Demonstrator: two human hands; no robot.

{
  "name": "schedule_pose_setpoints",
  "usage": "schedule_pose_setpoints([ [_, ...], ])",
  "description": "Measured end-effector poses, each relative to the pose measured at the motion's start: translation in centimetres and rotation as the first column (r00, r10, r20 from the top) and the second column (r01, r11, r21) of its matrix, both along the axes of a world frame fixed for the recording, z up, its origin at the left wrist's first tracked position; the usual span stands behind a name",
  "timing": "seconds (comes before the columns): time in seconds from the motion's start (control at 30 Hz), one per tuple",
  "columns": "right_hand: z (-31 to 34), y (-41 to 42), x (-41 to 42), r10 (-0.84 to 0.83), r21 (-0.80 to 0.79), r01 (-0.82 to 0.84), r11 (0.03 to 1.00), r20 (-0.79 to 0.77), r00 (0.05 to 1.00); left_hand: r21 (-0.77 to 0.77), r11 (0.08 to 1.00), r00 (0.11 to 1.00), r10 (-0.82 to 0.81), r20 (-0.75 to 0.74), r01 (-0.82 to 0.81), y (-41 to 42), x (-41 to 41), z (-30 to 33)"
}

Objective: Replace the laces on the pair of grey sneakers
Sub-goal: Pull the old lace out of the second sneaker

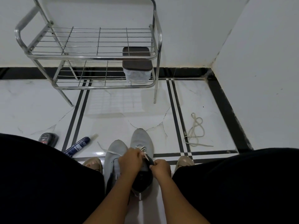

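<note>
Two grey sneakers stand side by side on the floor between my knees. The right sneaker [142,139] has a white lace [143,150] threaded through its front eyelets. My left hand [130,160] pinches that lace above the tongue. My right hand [161,167] grips the dark tongue and collar of the same shoe. A loose end of lace [105,150] trails left across the left sneaker [115,152]. A second white lace [195,130] lies coiled on the tiles to the right.
A steel wire shoe rack [97,57] stands against the back wall with a lidded plastic box [137,68] on its lower shelf. A dark tube [77,147] and a small black tin [48,138] lie at the left. The wall corner is at the right.
</note>
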State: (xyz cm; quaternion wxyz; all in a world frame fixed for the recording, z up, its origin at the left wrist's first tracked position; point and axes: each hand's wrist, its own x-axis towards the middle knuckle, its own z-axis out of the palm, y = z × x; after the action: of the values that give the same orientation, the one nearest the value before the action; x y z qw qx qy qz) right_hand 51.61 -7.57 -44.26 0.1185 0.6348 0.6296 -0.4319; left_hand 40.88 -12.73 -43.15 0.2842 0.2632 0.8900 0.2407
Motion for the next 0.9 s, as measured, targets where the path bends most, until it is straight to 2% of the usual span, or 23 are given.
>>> schedule_pose_setpoints([
  [0.03,0.0,0.1,0.1,-0.016,-0.002,0.016,1.000,0.002,1.000,0.138,0.944,0.937,0.266,0.226,-0.301,0.3,-0.8,0.4],
  [0.07,-0.1,0.2,0.2,-0.032,-0.004,0.032,0.999,0.007,0.999,0.210,0.771,0.750,0.454,0.481,-0.602,0.6,-1.9,1.1],
  [0.1,0.1,0.3,0.2,-0.037,-0.005,0.037,0.999,0.013,0.999,0.199,0.505,0.482,0.528,0.699,-0.840,0.7,-3.2,1.8],
  [0.13,0.0,0.2,0.2,-0.038,-0.006,0.038,0.999,0.019,0.999,0.060,0.237,0.174,0.494,0.852,-0.970,0.6,-4.5,2.5],
  [0.17,0.0,0.2,0.2,-0.045,-0.003,0.045,0.999,0.017,0.999,-0.046,0.110,0.009,0.449,0.893,-0.993,0.4,-5.5,3.1],
  [0.2,-0.2,0.2,0.1,-0.045,-0.009,0.045,0.999,0.011,0.999,-0.067,0.135,0.007,0.490,0.872,-0.989,0.4,-6.4,3.4],
  [0.23,0.1,0.2,-0.1,-0.035,-0.009,0.035,0.999,-0.001,0.999,-0.028,0.297,0.165,0.604,0.780,-0.954,0.6,-6.7,3.6],
  [0.27,0.2,0.2,-0.2,-0.022,-0.014,0.022,1.000,-0.003,1.000,0.008,0.517,0.411,0.671,0.617,-0.856,0.6,-6.5,3.5],
  [0.3,0.5,0.2,-0.4,-0.002,-0.010,0.002,1.000,-0.006,1.000,0.026,0.693,0.641,0.652,0.405,-0.721,0.4,-6.0,2.7],
  [0.33,0.6,0.3,-0.6,0.017,0.015,-0.016,1.000,-0.020,1.000,0.011,0.816,0.799,0.562,0.216,-0.577,0.0,-5.2,1.8],
  [0.37,0.7,0.4,-0.8,0.045,0.063,-0.042,0.997,-0.041,0.998,-0.011,0.895,0.894,0.446,0.028,-0.446,-0.5,-4.1,1.1],
  [0.4,1.0,0.5,-1.1,0.071,0.117,-0.062,0.991,-0.079,0.994,-0.022,0.943,0.933,0.325,-0.152,-0.332,-1.1,-3.2,0.7],
  [0.43,1.2,0.7,-1.4,0.119,0.185,-0.096,0.978,-0.117,0.986,-0.053,0.977,0.933,0.180,-0.311,-0.206,-1.6,-2.5,0.3],
  [0.47,1.3,0.8,-2.0,0.184,0.235,-0.149,0.961,-0.132,0.974,-0.102,0.991,0.919,0.045,-0.392,-0.092,-2.2,-2.0,-0.1],
  [0.5,1.4,0.9,-2.5,0.246,0.274,-0.200,0.941,-0.145,0.958,-0.136,0.991,0.919,-0.052,-0.391,-0.002,-2.5,-1.7,-0.2],
  [0.6,1.4,0.8,-3.7,0.325,0.258,-0.281,0.924,-0.143,0.935,-0.253,0.949,0.958,-0.232,-0.167,0.185,-3.1,-1.1,-0.6],
  [0.63,1.2,0.7,-3.9,0.340,0.256,-0.300,0.919,-0.126,0.932,-0.257,0.939,0.948,-0.274,-0.162,0.228,-3.3,-0.9,-0.7],
  [0.77,0.9,0.2,-4.0,0.461,0.348,-0.417,0.839,-0.048,0.886,-0.194,0.962,0.963,-0.224,-0.152,0.194,-3.8,-1.0,-1.3],
  [0.9,0.6,-0.3,-4.1,0.532,0.360,-0.499,0.789,0.008,0.847,-0.123,0.990,0.997,-0.075,-0.020,0.072,-3.9,-1.4,-1.5],
])
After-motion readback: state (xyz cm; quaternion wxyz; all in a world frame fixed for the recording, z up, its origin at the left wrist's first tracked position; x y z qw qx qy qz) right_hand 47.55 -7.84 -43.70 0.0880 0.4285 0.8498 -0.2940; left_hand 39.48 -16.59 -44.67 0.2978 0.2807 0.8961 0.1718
